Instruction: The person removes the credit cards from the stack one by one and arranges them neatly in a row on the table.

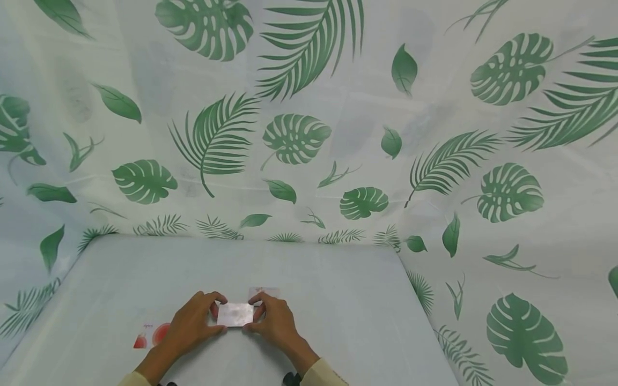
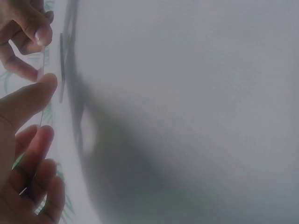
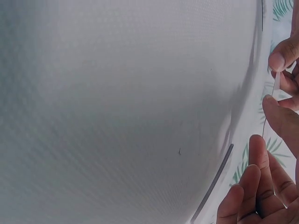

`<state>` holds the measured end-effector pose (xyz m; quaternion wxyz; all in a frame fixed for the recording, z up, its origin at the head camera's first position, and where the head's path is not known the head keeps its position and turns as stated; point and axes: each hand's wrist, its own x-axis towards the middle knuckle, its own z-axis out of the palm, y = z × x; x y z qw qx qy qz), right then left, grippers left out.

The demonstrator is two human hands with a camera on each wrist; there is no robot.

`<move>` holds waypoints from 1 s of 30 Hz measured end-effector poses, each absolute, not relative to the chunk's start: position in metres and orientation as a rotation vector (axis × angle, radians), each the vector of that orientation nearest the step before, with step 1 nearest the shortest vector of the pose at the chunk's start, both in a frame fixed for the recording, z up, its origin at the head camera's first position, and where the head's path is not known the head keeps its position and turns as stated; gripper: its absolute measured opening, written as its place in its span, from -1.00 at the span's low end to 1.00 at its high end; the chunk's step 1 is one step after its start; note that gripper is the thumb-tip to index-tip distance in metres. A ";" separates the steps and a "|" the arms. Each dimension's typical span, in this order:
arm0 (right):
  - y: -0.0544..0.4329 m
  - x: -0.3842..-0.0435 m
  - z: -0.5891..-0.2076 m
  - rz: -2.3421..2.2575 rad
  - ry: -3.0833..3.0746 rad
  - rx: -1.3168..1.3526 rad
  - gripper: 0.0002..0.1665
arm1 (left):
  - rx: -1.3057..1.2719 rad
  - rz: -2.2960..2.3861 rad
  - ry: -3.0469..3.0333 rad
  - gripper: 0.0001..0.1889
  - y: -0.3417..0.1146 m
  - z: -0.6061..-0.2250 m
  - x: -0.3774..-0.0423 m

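Observation:
A thin, pale card with faint pinkish marks (image 1: 235,314) is held up over the white table between both hands. My left hand (image 1: 192,321) pinches its left end with thumb and fingers, and my right hand (image 1: 276,320) pinches the right end the same way. Seen from the right wrist, the card (image 3: 277,81) is nearly edge-on, a thin line between the fingertips. In the left wrist view the left thumb (image 2: 46,85) lies against the card's near side.
A red-and-white printed card (image 1: 145,336) lies on the table (image 1: 357,321), partly hidden by the left hand. Behind the right hand lies another pale card with red print (image 1: 264,292). A leaf-patterned curtain (image 1: 299,187) surrounds the table at the back and sides.

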<state>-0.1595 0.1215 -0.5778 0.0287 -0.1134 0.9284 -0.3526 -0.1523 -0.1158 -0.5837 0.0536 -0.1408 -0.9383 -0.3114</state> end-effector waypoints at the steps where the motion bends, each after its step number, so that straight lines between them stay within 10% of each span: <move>1: 0.121 -0.159 -0.578 -1.085 2.864 -0.357 -0.34 | -0.427 -0.944 -2.851 -0.39 -0.116 -0.583 -0.151; 30: 0.103 -0.148 -0.584 -1.076 2.819 -0.450 -0.35 | -0.400 -0.902 -2.917 -0.41 -0.139 -0.581 -0.131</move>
